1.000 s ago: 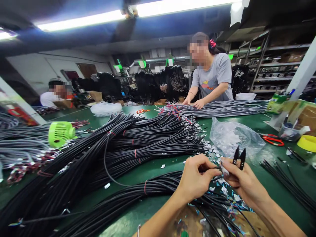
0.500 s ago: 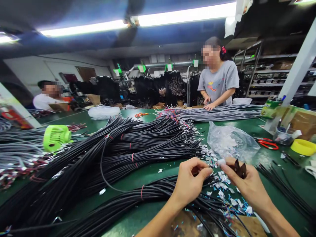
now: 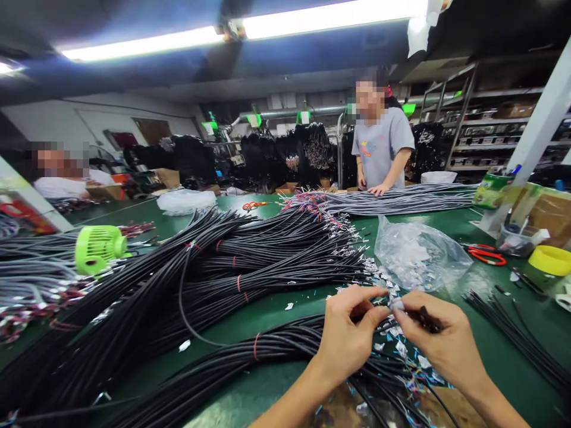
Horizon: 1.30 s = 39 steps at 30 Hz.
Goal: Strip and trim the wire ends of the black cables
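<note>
My left hand (image 3: 350,333) is pinched on the end of a thin black cable (image 3: 375,315) low in the middle of the view. My right hand (image 3: 439,345) meets it from the right, its thumb and forefinger pressed on a small white connector (image 3: 396,305) at that cable's tip. Small black snips (image 3: 427,320) lie folded in the right palm. Under both hands runs a bundle of black cables (image 3: 250,351) with coloured wire ends. White scraps (image 3: 404,351) are scattered on the green table (image 3: 289,297).
A big heap of black cable bundles (image 3: 214,261) fills the left and middle. A clear plastic bag (image 3: 414,252), red scissors (image 3: 486,254), a yellow tape roll (image 3: 553,260) and a green fan (image 3: 96,248) lie around. A person in a grey shirt (image 3: 383,145) handles grey cables (image 3: 401,199) across the table.
My right hand has turned the snips from upright with blades apart to folded flat in the palm. Both hands have dropped slightly and closed in on the cable's tip.
</note>
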Each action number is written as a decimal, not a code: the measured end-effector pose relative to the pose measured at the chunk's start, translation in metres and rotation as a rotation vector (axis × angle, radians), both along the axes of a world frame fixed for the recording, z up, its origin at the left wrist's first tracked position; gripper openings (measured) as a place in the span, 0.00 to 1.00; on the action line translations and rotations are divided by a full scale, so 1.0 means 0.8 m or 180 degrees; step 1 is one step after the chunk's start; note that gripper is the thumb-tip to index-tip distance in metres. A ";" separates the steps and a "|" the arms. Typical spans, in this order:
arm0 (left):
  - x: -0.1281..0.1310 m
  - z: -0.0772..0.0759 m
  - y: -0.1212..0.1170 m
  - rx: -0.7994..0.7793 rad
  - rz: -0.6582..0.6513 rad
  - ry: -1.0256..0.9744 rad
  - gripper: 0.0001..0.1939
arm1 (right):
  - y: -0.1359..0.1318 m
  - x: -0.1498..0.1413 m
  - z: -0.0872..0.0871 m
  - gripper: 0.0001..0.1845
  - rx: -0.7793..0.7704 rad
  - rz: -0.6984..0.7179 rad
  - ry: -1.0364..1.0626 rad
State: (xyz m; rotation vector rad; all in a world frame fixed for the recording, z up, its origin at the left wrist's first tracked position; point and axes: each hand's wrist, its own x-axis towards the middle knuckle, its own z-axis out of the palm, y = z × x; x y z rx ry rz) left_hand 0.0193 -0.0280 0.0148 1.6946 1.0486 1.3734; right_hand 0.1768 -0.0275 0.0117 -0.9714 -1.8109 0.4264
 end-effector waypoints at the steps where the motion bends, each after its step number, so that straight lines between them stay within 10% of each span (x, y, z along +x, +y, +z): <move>1: 0.000 -0.001 0.000 0.0090 -0.0018 0.0053 0.08 | 0.001 0.000 -0.001 0.08 -0.0036 0.0032 -0.0078; 10: -0.005 0.004 -0.005 0.0407 -0.0268 0.0598 0.11 | 0.005 0.007 0.007 0.15 -0.0683 0.0230 0.0288; 21: 0.002 -0.001 -0.007 0.0301 0.0208 0.0624 0.10 | -0.009 0.003 0.000 0.04 0.0774 -0.0194 -0.0069; 39: 0.000 -0.003 -0.008 0.0537 -0.0043 0.0222 0.12 | -0.001 -0.002 -0.004 0.16 -0.0952 0.0062 0.0580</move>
